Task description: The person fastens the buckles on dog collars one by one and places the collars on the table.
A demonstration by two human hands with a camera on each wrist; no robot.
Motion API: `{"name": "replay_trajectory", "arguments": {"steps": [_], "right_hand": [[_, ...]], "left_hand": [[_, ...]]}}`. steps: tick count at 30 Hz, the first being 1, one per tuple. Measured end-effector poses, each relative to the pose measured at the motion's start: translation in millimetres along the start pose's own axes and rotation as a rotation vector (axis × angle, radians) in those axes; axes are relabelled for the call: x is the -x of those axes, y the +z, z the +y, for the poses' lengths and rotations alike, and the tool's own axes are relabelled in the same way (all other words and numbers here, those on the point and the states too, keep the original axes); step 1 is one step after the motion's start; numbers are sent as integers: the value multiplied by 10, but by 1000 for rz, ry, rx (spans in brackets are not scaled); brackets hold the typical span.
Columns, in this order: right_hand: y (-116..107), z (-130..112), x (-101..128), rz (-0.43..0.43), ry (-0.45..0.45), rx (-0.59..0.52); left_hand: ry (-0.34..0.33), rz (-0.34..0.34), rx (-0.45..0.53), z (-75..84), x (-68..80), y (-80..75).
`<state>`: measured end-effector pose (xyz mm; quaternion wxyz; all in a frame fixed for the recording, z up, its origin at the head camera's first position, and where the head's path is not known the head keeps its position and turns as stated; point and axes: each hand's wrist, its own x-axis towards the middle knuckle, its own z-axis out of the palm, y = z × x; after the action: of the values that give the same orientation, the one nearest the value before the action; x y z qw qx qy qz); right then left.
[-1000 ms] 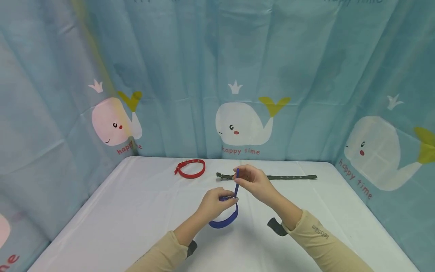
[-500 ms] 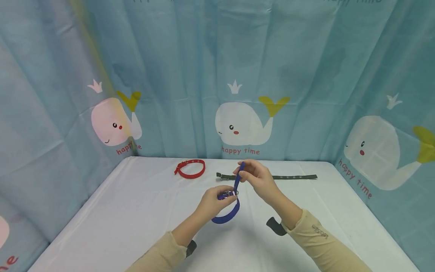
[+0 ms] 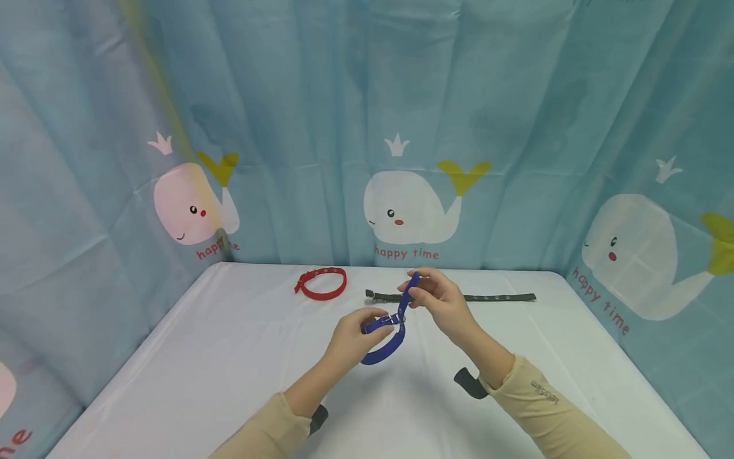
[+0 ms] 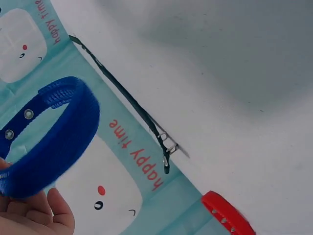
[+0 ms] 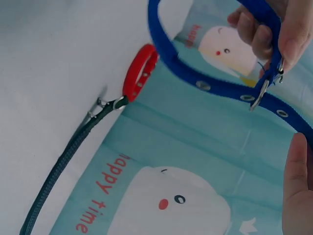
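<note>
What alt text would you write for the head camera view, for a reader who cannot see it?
Over a white table, the left hand holds the buckle end of a blue collar and the right hand pinches its free end. Behind them lie a closed red collar and a straight dark green collar, before a blue whale-print curtain.

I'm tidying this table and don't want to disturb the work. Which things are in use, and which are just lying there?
In use:
blue collar, looped, held above the table
left hand, gripping it at the buckle
right hand, pinching its free end

Lying about:
red collar, buckled in a ring, at the back
dark collar, laid out straight, beside it
</note>
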<state>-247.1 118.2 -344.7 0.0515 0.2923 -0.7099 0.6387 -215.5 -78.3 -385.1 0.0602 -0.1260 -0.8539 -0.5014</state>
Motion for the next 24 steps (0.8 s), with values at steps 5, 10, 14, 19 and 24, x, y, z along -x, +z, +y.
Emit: {"name": "replay_trajectory", "arguments": {"steps": [5, 10, 14, 19, 24], "right_hand": [[12, 0, -2, 9, -3, 4], [-8, 21, -3, 44, 10, 35], [-18, 29, -1, 59, 22, 15], [-39, 40, 10, 80, 33, -23], [-52, 35, 14, 113, 53, -22]], "left_hand": [[46, -23, -9, -6, -14, 22], [78, -49, 76, -71, -4, 7], [92, -17, 40, -83, 1, -5], [112, 4, 29, -95, 6, -14], [145, -7, 31, -126, 10, -4]]}}
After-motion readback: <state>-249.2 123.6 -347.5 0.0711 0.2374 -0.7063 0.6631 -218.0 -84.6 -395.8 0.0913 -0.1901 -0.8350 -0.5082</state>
